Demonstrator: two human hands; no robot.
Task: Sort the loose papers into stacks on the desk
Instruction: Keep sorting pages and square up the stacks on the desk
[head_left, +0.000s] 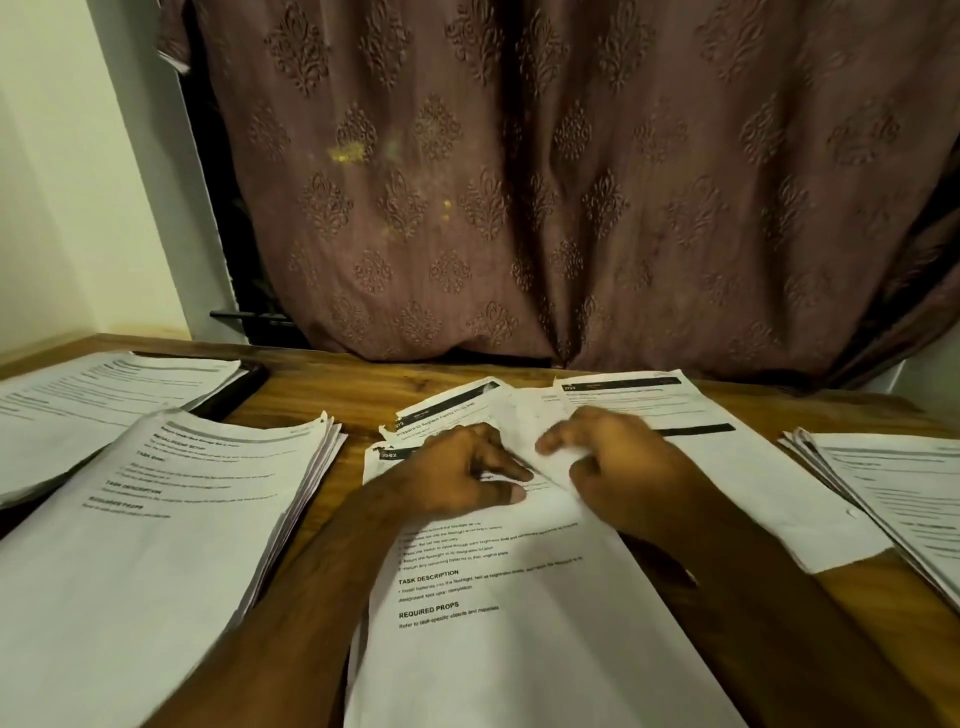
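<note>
Left hand (457, 470) and right hand (618, 467) pinch a crumpled sheet (524, 431).

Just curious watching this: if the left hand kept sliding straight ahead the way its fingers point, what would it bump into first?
Probably the right hand. The left hand points its fingers rightward across the loose sheet both are handling, with only a small gap between them; depth is hard to judge.

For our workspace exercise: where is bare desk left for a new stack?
Bare wood desk shows behind the loose papers, below the curtain; a narrow strip beside the left stack. Centre is crowded: both hands, left hand, right hand.
</note>
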